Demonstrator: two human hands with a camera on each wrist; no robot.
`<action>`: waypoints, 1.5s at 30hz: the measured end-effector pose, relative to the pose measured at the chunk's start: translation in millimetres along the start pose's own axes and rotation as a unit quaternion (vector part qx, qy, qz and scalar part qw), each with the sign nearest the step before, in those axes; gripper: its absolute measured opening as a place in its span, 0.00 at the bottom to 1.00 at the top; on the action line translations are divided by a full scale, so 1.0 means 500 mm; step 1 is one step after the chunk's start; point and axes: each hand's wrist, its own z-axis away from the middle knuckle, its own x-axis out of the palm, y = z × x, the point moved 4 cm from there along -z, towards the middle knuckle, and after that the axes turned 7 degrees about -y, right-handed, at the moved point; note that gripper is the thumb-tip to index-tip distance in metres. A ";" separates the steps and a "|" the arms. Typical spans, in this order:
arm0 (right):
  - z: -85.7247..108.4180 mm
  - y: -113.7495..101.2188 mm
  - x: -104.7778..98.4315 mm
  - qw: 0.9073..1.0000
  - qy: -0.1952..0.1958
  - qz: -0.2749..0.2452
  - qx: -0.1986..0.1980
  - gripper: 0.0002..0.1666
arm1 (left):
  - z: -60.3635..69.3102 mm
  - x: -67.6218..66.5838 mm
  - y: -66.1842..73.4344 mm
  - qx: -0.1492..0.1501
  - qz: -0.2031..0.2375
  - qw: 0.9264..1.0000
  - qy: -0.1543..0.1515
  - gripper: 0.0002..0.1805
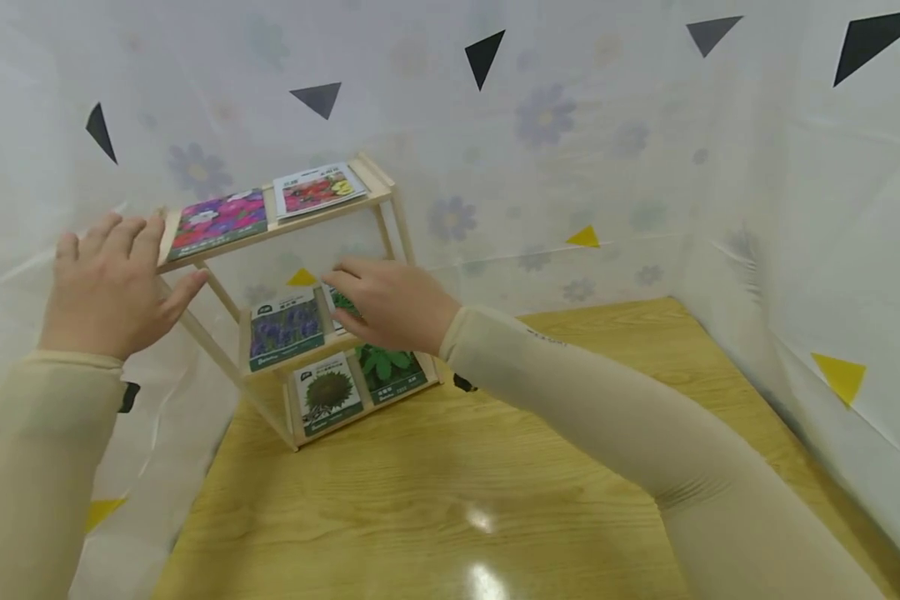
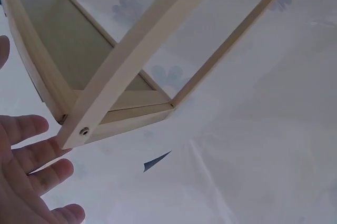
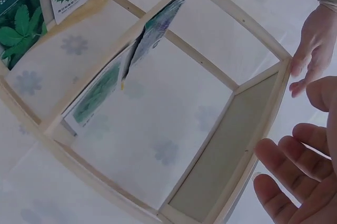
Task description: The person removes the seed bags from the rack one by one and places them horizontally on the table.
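Note:
A small wooden shelf rack [image 1: 377, 177] stands on the table, holding picture packets on three levels. My left hand [image 1: 108, 287] is at the rack's upper left end, fingers spread; in the left wrist view a fingertip appears to touch the wooden corner. My right hand [image 1: 397, 304] is in front of the middle level with fingers loosely bent, holding nothing. It partly hides a green plant packet [image 1: 341, 302]. Beside that lies a purple flower packet [image 1: 287, 329]. On top are a pink-and-purple flower packet [image 1: 221, 221] and a red-and-yellow flower packet [image 1: 318, 190].
At the bottom level sit a packet with a round flower head [image 1: 328, 392] and a green leaf packet [image 1: 390, 371]. The wood-grain table [image 1: 457, 475] extends to the front and right. White patterned sheeting [image 1: 450, 125] hangs close behind the rack and at both sides.

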 end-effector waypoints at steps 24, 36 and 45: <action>-0.212 -0.033 0.024 0.994 -0.089 0.055 0.022 0.38 | -0.009 0.030 -0.023 0.002 0.008 0.997 -0.073 0.31; -0.224 -0.041 0.039 0.995 -0.092 0.008 0.030 0.40 | 0.003 0.025 -0.016 0.045 0.020 0.999 0.005 0.21; -0.221 -0.044 0.040 0.996 -0.072 -0.047 0.027 0.35 | 0.018 0.011 0.003 0.103 0.043 0.990 0.088 0.18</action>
